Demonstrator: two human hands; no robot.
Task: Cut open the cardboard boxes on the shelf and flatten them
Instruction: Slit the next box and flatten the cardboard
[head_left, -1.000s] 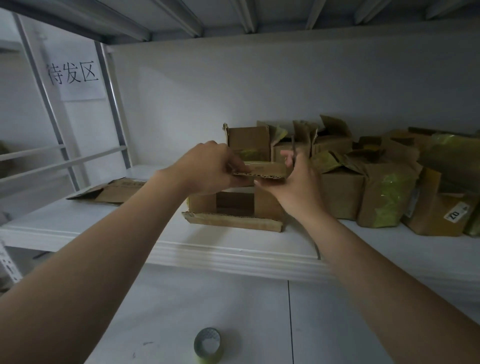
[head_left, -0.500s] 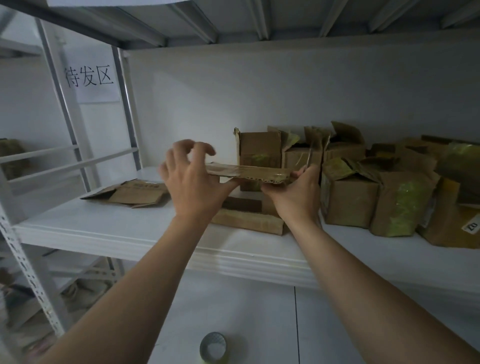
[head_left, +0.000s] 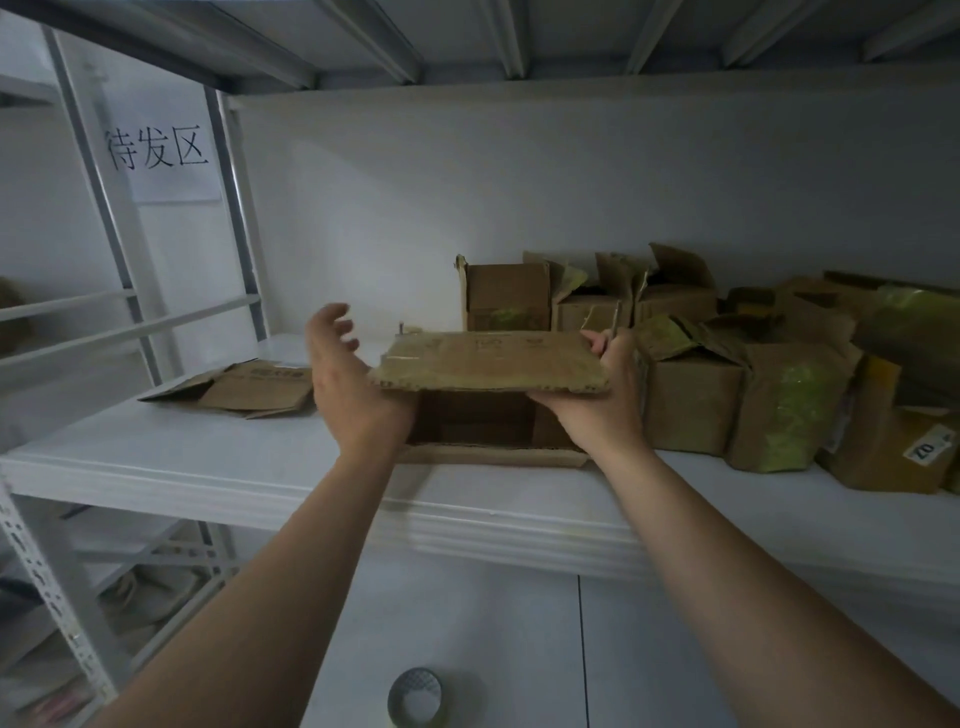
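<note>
A: Where is the box being worked on?
B: Middle of the frame, on the white shelf (head_left: 249, 467). The cardboard box (head_left: 478, 423) lies on its side, mouth toward the camera. Its upper panel (head_left: 493, 361) is held out level, and its lower flap (head_left: 493, 458) lies on the shelf just behind the front lip.
A: Anything in it?
B: The inside is dark, so I cannot tell.
A: The hands?
B: The right hand (head_left: 597, 405) grips the panel's right end, thumb on top and fingers beneath. The left hand (head_left: 353, 384) holds nothing. Its fingers are spread and loosely bent, and the heel of the palm is against the panel's left edge.
A: Other containers?
B: A flattened box (head_left: 239, 387) lies at centre left. At right stands a crowd of boxes (head_left: 685, 410) with raised, torn flaps and yellow-green tape, the nearest just beside the right hand. One at the far right bears a label (head_left: 930, 449) reading 07. Their contents do not show.
A: Room to move?
B: There is bare shelf between the flattened box and the left hand, and behind them up to the wall. A paper sign (head_left: 156, 150) hangs at upper left beside a shelf post (head_left: 124, 249). A tape roll (head_left: 414, 696) sits on the lower surface at the bottom edge.
</note>
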